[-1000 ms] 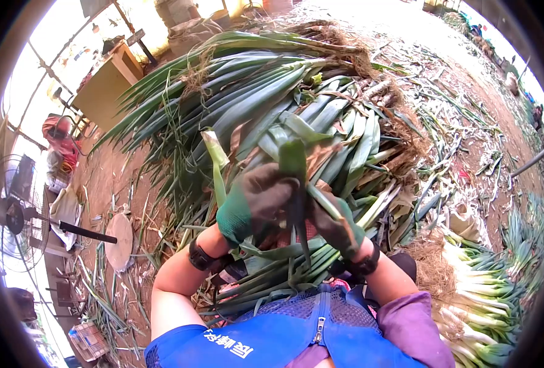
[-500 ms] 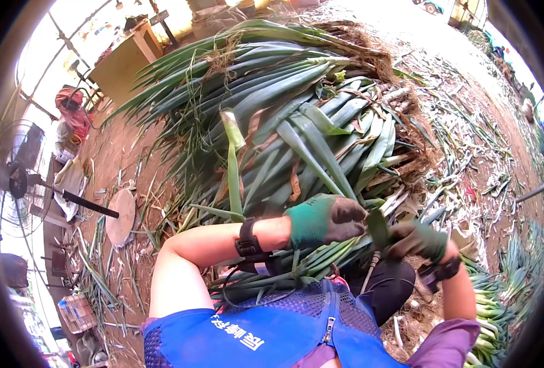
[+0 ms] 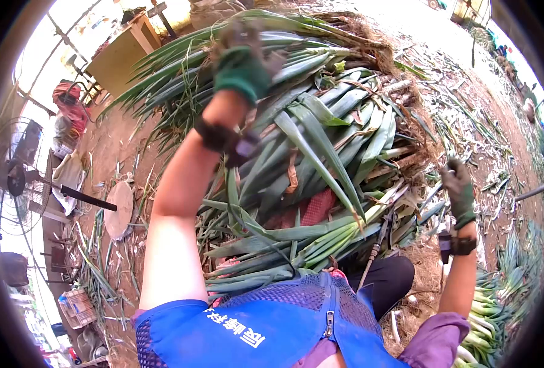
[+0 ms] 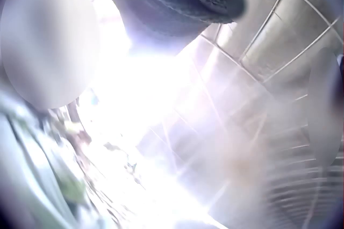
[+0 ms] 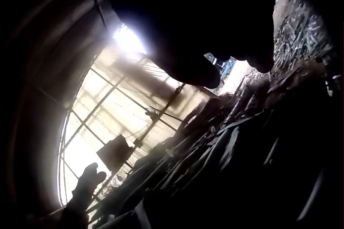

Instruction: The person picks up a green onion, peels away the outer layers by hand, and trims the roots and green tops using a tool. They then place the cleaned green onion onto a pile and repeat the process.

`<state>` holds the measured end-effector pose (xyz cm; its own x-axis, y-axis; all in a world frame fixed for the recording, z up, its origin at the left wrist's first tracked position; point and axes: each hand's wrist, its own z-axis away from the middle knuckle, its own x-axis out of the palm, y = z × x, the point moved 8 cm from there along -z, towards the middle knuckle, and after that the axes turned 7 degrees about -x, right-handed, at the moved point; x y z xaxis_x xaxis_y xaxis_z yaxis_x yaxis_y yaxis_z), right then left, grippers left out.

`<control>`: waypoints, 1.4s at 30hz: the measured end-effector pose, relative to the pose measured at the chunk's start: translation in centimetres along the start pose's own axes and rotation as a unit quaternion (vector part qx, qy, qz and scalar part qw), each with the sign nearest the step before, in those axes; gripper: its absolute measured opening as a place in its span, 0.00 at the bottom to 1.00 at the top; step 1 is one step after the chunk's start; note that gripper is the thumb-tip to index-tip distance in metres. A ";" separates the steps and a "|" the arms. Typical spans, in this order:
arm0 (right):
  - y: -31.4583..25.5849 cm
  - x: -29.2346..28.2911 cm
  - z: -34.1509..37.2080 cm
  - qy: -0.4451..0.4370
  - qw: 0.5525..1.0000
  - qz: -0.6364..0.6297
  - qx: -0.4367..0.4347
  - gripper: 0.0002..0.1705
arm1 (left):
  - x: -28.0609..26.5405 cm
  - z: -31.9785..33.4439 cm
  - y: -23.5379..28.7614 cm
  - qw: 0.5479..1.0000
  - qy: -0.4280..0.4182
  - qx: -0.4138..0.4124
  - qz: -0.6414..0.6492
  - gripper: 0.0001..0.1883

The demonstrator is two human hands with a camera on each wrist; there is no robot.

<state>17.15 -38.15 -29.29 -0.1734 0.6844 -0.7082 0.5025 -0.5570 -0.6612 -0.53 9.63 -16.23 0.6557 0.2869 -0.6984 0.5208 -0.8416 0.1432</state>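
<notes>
My gloved left hand [image 3: 244,64], blurred, reaches over the far part of a big heap of large green onions [image 3: 321,116]. Seen as a silhouette in the right wrist view, that left hand [image 5: 88,183] has loosely bent fingers with nothing between them. Out at the heap's right side my gloved right hand [image 3: 460,191] is raised, fingers loosely bent and holding nothing. Across my lap lies a bundle of green onions [image 3: 333,245]. Beside it stands a thin metal nozzle [image 3: 373,254]. Glare washes out much of the left wrist view.
At the right lie stacked green onions with white stems [image 3: 483,325]. A fan [image 3: 20,175] and a round board [image 3: 120,211] stand at the left. Behind the heap's left end is a wooden table [image 3: 122,61]. Leaf scraps [image 3: 468,122] litter the ground.
Both hands were together above my lap, then moved right with a piece of leaf between them. Now they are apart: the left swung up to the far heap, the right moved outward and up.
</notes>
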 end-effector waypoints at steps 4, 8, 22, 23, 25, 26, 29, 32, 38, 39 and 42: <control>4.7 7.4 6.8 -0.067 0.973 -0.172 0.135 0.20 | 9.0 -3.2 -15.8 0.956 -0.180 -0.225 -0.058 0.50; 6.6 8.7 8.6 -0.079 0.956 -0.241 0.148 0.19 | 8.5 -0.1 -17.2 0.963 -0.198 -0.163 0.082 0.27; -18.5 16.1 7.0 -0.284 0.867 -0.409 -0.013 0.27 | -2.2 23.8 12.1 0.775 -0.521 0.313 0.175 0.14; -18.6 17.4 7.3 -0.293 0.826 -0.475 0.075 0.25 | -1.9 24.2 12.4 0.747 -0.554 0.324 0.174 0.15; -15.7 18.7 7.9 -0.329 0.820 -0.457 0.105 0.19 | -1.3 24.5 12.6 0.684 -0.619 0.347 0.170 0.17; -14.5 18.5 7.7 -0.360 0.832 -0.414 0.084 0.17 | -1.6 23.2 12.4 0.662 -0.647 0.329 0.186 0.21; -10.3 15.0 6.2 -0.432 0.852 -0.279 0.094 0.13 | -0.2 18.3 11.3 0.590 -0.724 0.236 0.269 0.24; -1.6 3.8 -4.7 -0.203 0.974 -0.087 -0.057 0.13 | 1.4 9.3 9.8 0.663 -0.604 0.103 0.430 0.18; 12.5 -16.4 -13.4 0.182 0.941 -0.270 -0.094 0.23 | 6.3 -2.0 5.0 0.875 -0.287 0.129 0.368 0.33; 11.9 -17.0 -13.3 0.177 0.962 -0.175 -0.114 0.24 | 7.3 -1.9 4.4 0.910 -0.266 0.124 0.294 0.35; 2.0 -7.6 -9.8 0.039 0.985 -0.136 -0.099 0.26 | 10.8 -1.9 3.3 0.959 -0.237 0.110 0.109 0.39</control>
<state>27.80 -39.82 -22.78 -0.2625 0.8343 -0.4848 0.6032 -0.2502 -0.7573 9.35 10.80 -21.92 0.3866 -0.1034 -0.9164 0.2366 -0.9493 0.2070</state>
